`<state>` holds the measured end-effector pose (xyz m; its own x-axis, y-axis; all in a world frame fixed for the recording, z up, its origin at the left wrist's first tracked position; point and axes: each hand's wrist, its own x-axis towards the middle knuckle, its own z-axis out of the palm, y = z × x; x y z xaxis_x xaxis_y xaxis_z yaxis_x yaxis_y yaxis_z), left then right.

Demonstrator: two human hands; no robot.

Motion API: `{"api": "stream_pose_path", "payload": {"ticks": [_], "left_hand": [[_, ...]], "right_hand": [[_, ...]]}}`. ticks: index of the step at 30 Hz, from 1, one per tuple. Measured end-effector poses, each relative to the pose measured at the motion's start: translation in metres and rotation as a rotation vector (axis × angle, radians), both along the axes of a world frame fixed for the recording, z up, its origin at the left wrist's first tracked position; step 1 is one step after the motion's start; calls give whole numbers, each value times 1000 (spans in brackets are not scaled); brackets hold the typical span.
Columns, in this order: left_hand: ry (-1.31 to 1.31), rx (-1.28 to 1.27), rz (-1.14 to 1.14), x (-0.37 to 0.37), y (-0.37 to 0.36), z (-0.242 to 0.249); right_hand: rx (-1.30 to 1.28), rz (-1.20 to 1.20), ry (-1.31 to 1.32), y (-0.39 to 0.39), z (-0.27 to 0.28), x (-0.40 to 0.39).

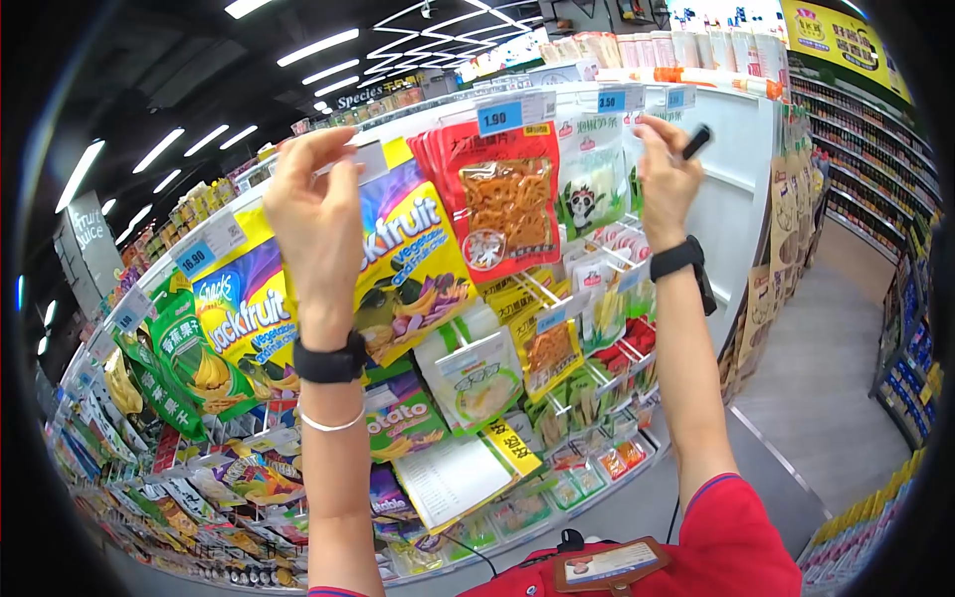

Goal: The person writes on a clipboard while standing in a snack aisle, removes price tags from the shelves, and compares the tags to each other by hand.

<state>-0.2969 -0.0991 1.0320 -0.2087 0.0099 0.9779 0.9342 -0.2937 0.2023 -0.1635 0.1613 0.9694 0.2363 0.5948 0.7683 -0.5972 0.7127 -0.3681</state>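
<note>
Racks (736,239) hold glossy pouches (507,199); left hand (316,194) open, right hand (667,179) grips pen (698,142) (black, cylindrical).

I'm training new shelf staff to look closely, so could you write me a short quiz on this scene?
1. Which hand holds the black pen?
2. True or false: the panda bag hangs to the left of the red bag in the picture.
3. What does the blue price tag above the red bag read?
A) 16.90
B) 1.90
C) 3.50

Key:
1. The right hand.
2. False; it hangs to the right.
3. B
</note>
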Motion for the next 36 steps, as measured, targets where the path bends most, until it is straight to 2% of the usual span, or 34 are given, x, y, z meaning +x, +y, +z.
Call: {"api": "stream_pose_path", "payload": {"ticks": [2,3,4,6,9,11,14,16,19,21,22,24,26,28,30,32,34,35,36], "left_hand": [[-75,-118,-3,6,30,1],[-76,-194,-21,-1,50,0],[-284,-330,-59,13,63,1],[-399,-316,-189,12,94,-3],[-440,-219,-236,1,127,-11],[-395,-54,-258,4,137,-18],[-282,61,-146,10,148,-29],[-250,79,-93,13,151,-33],[-249,148,-134,12,154,-32],[-283,146,-114,15,154,-31],[-287,184,-153,15,158,-32],[-286,171,-116,14,160,-36],[-263,151,-98,14,163,-40],[-216,190,-70,19,167,-41],[-174,219,-26,33,168,-43],[-134,247,10,46,171,-40],[27,65,58,49,177,-38],[-90,-41,-110,49,186,-35],[-92,-48,-129,53,197,-31]], "right_hand": [[132,-79,-120,6,14,-15],[112,-58,-212,2,22,-17],[194,-96,-221,14,28,-30],[166,141,-220,25,36,-51],[103,386,-473,20,42,-56],[135,464,-425,22,36,-63],[167,542,-313,19,25,-75],[252,553,-143,18,20,-79],[236,579,-184,22,18,-78],[208,546,-229,28,17,-80],[250,428,-199,29,18,-83],[263,368,-263,33,18,-86],[256,410,-289,30,21,-83],[325,200,-392,35,22,-74],[417,-48,-129,41,21,-59],[264,-134,-93,61,20,-41],[116,-124,65,86,26,-34],[127,-243,12,100,27,-30],[140,-360,-41,111,29,-26]]}}
